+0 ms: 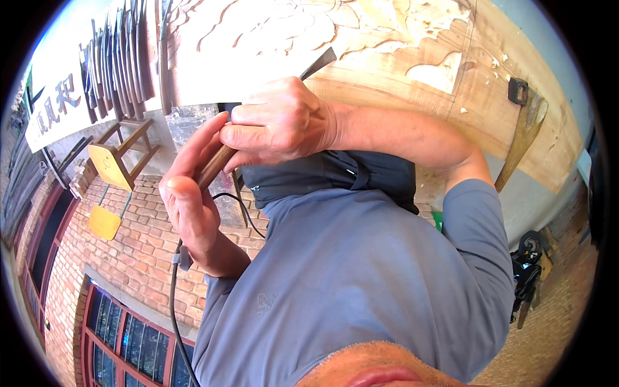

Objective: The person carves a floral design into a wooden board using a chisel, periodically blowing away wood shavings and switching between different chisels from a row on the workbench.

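Observation:
My right hand [280, 122] is closed around the wooden handle [218, 164] of a chisel. Its dark, flaring blade [320, 63] sticks out beyond the knuckles, over a pale carved wooden panel [380, 77]. My left hand [190, 206] is open, palm against the butt end of the handle, with its thumb raised and fingers stretched towards my right hand. Relief lines and hollows mark the panel, and a few shavings [496, 62] lie on it. Whether the blade touches the wood cannot be told.
Several dark chisels [119, 64] lie in a row at the far left. On the right sit a tapered wooden piece [521, 138] and a small black object [518, 91]. Two yellow-topped stools [111, 166] stand on brick paving. A black cable [173, 303] runs by my left wrist.

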`<state>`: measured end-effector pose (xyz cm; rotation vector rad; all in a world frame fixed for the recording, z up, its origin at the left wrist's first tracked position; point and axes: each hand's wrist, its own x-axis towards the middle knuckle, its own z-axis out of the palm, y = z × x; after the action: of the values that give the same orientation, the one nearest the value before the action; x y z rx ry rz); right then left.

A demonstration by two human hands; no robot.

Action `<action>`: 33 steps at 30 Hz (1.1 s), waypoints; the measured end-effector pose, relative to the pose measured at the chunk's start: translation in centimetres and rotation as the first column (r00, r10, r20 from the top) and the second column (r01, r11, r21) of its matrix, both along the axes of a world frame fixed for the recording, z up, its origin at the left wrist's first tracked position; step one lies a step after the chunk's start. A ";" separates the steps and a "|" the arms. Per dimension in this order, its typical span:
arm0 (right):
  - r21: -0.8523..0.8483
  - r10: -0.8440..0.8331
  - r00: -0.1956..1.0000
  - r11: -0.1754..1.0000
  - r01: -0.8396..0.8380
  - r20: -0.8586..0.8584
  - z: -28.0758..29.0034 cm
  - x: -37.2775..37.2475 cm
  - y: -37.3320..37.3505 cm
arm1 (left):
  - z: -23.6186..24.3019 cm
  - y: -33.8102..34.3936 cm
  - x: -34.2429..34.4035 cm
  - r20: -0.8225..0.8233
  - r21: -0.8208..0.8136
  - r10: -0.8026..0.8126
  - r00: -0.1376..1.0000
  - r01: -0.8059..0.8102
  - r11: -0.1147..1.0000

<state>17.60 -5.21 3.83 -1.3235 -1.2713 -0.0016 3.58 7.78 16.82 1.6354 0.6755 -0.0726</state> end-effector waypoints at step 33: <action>-0.113 -0.031 0.992 0.993 0.045 0.124 -1.7 0.9 0.5 | -6.1 6.3 0.6 0.326 -0.325 0.251 0.912 -0.141 0.935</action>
<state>18.48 -4.67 2.18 -1.4654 -1.3667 -0.0368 4.16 14.11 10.70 1.2390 0.5118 0.2624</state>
